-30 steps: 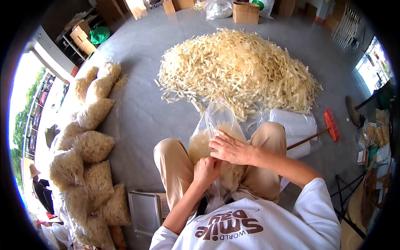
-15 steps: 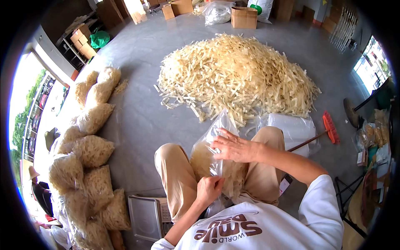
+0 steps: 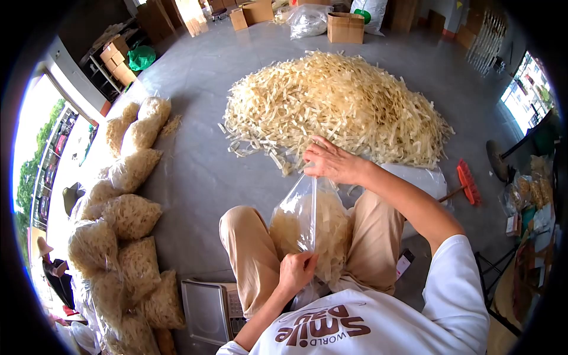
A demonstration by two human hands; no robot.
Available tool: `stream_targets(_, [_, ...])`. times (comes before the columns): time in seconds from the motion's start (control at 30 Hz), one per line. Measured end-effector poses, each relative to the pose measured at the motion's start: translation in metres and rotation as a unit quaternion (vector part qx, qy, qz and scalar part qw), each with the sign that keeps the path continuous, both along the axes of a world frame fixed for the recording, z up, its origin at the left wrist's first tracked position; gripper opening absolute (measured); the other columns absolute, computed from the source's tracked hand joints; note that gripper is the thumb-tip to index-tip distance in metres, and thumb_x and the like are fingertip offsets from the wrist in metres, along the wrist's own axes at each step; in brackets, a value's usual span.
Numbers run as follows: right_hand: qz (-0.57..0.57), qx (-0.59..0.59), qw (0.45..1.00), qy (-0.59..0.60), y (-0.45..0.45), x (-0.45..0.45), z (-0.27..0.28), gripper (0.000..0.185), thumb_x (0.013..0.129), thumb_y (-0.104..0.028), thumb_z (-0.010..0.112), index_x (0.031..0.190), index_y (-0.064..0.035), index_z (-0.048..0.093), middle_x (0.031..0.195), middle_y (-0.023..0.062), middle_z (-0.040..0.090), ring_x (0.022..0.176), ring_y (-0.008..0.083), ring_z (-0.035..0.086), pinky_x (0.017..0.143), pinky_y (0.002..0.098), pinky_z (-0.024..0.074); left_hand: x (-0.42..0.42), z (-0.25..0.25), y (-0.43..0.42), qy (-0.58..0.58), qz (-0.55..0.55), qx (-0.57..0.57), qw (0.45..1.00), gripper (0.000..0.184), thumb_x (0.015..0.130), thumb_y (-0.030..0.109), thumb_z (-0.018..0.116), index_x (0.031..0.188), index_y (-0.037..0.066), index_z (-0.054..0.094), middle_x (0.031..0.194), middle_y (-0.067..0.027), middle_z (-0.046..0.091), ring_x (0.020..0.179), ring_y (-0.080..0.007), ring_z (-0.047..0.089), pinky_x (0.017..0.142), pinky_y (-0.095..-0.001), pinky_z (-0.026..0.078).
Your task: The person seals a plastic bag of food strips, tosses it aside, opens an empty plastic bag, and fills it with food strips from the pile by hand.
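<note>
Head camera view, read as a clock face: a clear bag (image 3: 288, 226) of pale strips sits just below the centre, toward six o'clock, between the person's bent knees. The right hand (image 3: 332, 162) is at its upper end, toward one o'clock, with the fingers pinched on the plastic at the top. The left hand (image 3: 297, 270) is at the near end, toward six o'clock, its fingers closed on the bag's edge. A narrow, shiny fold of plastic runs nearly straight from one hand to the other and looks taut. The bag appears well filled, so the filling of this one looks done; whether its mouth is sealed cannot be told. A large heap (image 3: 340, 109) of the same strips lies loose on the floor (image 3: 198, 148) from twelve to one o'clock, so by the look of it much is unbagged. From eight to ten o'clock, a long row of stuffed bags (image 3: 131, 216), some piled on one another, seems to be the finished share, far more than the single bag in hand. Sheets of clear plastic (image 3: 427, 180) lie toward two to three o'clock, partly behind the right forearm, with a red broom head (image 3: 468, 182) just beyond them at three. A metal tray (image 3: 205, 310) lies near seven o'clock, beside the left knee, and a phone (image 3: 404, 263) lies toward four, beside the right leg.
</note>
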State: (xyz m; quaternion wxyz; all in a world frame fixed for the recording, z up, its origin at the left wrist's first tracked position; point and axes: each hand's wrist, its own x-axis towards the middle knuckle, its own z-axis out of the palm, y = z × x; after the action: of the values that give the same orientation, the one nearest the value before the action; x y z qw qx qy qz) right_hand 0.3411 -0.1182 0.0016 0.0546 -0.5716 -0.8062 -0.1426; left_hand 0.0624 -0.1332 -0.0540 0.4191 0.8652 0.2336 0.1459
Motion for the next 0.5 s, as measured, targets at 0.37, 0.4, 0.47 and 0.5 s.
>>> stream_targets(0.37, [-0.053,-0.02,0.995,0.082,0.013,0.02,0.019,0.005,0.081,-0.013,0.054,0.076,-0.0114,0.054,0.102,0.005,0.048,0.108,0.021,0.042,0.105,0.0394,0.0223,-0.001,-0.009,0.001,0.043,0.007,-0.015,0.999,0.021,0.078,0.016,0.059,0.064,0.002,0.058,0.053,-0.0191,0.051,0.052,-0.0367,0.054,0.05,-0.0417,0.043])
stream_targets(0.4, [-0.048,0.011,0.996,0.07,0.014,0.021,0.021,0.006,0.079,-0.01,0.057,0.074,-0.0087,0.053,0.096,0.0055,0.051,0.104,0.0209,0.045,0.099,0.0364,0.0305,-0.002,-0.016,0.0,0.019,0.0,-0.02,1.0,0.018,0.077,0.016,0.059,0.065,0.002,0.059,0.055,-0.0195,0.053,0.053,-0.0366,0.055,0.051,-0.042,0.044])
stream_targets(0.47, [-0.138,-0.004,0.972,0.189,0.021,0.047,0.011,0.006,0.076,-0.007,0.059,0.074,-0.0055,0.054,0.092,0.0065,0.053,0.097,0.0229,0.049,0.092,0.0342,0.0372,-0.007,-0.016,-0.003,0.027,-0.016,-0.001,1.0,0.015,0.076,0.015,0.059,0.068,0.003,0.062,0.058,-0.02,0.055,0.056,-0.0363,0.057,0.054,-0.0427,0.047])
stream_targets(0.5, [-0.146,0.073,0.977,0.136,0.018,0.072,0.007,0.004,0.076,-0.004,0.058,0.077,-0.0019,0.055,0.09,0.0085,0.055,0.094,0.0247,0.05,0.085,0.0335,0.0409,-0.01,-0.02,-0.006,0.009,-0.009,-0.022,1.0,0.015,0.076,0.015,0.059,0.069,0.002,0.061,0.059,-0.0199,0.055,0.056,-0.0361,0.057,0.053,-0.0424,0.046])
